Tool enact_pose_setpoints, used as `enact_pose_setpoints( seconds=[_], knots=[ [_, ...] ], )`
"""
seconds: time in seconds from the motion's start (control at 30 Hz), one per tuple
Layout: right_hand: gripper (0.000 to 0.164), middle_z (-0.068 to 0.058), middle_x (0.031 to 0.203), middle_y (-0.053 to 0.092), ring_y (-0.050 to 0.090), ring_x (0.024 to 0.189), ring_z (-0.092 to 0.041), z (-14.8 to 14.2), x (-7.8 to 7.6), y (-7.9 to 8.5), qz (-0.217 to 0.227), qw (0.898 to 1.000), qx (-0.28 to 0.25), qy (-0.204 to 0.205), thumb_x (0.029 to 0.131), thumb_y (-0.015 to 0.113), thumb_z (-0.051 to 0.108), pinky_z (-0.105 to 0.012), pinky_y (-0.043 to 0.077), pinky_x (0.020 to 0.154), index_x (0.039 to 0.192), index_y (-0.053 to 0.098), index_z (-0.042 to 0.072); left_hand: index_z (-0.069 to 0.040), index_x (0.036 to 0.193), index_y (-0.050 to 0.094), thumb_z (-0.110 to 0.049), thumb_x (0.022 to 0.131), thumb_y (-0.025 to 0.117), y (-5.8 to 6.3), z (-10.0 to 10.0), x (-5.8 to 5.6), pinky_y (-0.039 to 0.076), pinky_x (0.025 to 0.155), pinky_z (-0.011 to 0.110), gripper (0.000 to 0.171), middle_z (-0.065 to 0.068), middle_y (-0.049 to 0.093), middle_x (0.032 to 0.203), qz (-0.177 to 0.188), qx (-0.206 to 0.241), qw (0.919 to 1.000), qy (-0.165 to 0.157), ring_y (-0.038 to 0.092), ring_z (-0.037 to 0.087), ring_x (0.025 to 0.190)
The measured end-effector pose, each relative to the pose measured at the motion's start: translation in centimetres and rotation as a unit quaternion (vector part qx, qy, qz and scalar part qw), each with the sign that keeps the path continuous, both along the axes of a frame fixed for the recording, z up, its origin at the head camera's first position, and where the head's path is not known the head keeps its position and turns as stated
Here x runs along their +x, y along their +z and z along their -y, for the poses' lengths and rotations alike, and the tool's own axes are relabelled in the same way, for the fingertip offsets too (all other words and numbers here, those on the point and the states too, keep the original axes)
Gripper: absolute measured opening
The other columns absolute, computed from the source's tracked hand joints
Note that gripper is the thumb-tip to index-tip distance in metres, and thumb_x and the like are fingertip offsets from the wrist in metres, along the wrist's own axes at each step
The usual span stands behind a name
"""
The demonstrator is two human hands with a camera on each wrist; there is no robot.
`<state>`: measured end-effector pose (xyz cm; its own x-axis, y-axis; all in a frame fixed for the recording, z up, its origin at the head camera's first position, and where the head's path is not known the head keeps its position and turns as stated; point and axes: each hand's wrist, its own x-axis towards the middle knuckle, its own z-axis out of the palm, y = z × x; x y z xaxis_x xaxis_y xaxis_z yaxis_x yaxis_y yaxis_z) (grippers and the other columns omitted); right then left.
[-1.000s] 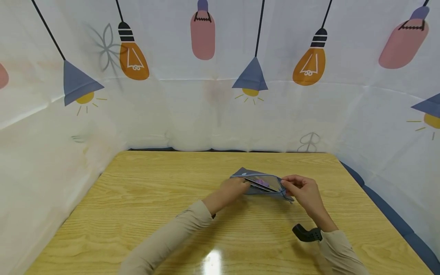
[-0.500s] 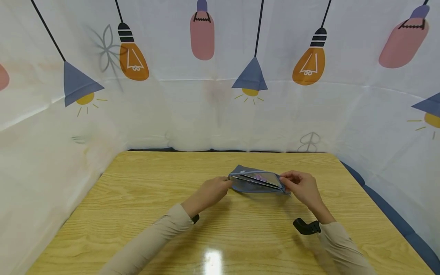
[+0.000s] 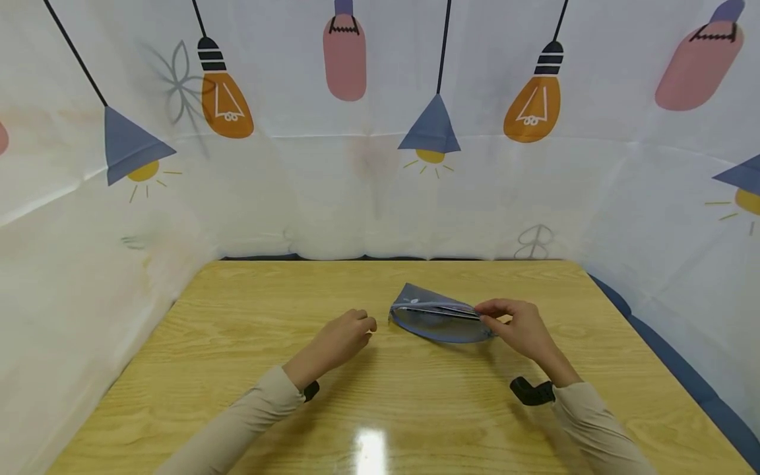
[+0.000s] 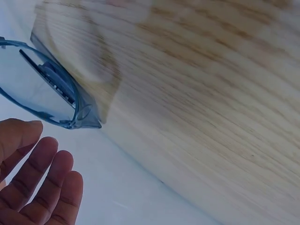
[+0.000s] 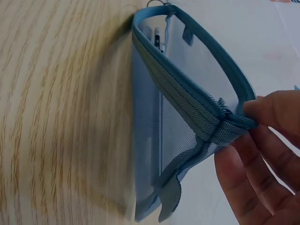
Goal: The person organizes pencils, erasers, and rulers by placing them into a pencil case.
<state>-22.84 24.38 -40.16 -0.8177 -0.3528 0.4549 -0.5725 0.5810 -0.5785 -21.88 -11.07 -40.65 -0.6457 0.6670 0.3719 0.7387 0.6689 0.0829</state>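
A blue-grey mesh zip pouch [image 3: 419,295] stands on the table with its zipped mouth spread. My right hand [image 3: 525,332] pinches one end of that mouth, thumb on the zip edge and fingers beneath, as the right wrist view shows. Inside lie slim pen-like items [image 5: 158,38] and a flat dark thing [image 4: 51,79], partly hidden by the mesh. To the left of the pouch, my left hand [image 3: 340,342] is held apart from it with nothing in it. Its fingers [image 4: 62,168] are relaxed and slightly bent in the left wrist view.
The wood-grain table [image 3: 267,297] reaches back to a white curtain [image 3: 320,198] printed with lamps and bulbs. A black wrist strap [image 3: 531,392] sits by the right sleeve. Blue cloth [image 3: 671,363] runs along the table's right side.
My left hand has come out of the pouch's mouth and drawn back to the left. The right hand keeps its pinch, and the pouch has tilted, its mouth now turned more toward me.
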Motion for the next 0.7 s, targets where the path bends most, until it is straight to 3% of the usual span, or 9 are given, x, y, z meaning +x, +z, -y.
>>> enact_pose_setpoints(
  seconds=[0.47, 0.7],
  knots=[
    [0.019, -0.008, 0.095, 0.069, 0.063, 0.077, -0.009, 0.0, 0.3, -0.9, -0.025, 0.996, 0.049, 0.07, 0.087, 0.069, -0.002, -0.024, 0.052, 0.055, 0.104, 0.072, 0.005, -0.002, 0.093, 0.068, 0.005, 0.081, 0.074, -0.5, 2.2, 0.7, 0.052, 0.068, 0.027, 0.016, 0.006, 0.061, 0.087, -0.006, 0.048, 0.9988, 0.0, 0.061, 0.022, 0.082],
    [0.027, -0.012, 0.106, 0.068, 0.065, 0.086, -0.019, -1.2, 0.9, -0.3, -0.033, 0.998, 0.052, 0.028, 0.091, 0.067, 0.004, -0.032, 0.055, 0.063, 0.117, 0.067, 0.002, -0.001, 0.104, 0.067, 0.004, 0.084, 0.072, -0.4, 4.1, 0.7, 0.053, 0.074, 0.034, 0.022, 0.009, 0.064, 0.098, -0.006, 0.071, 0.9972, 0.024, 0.063, 0.024, 0.089]
  ],
)
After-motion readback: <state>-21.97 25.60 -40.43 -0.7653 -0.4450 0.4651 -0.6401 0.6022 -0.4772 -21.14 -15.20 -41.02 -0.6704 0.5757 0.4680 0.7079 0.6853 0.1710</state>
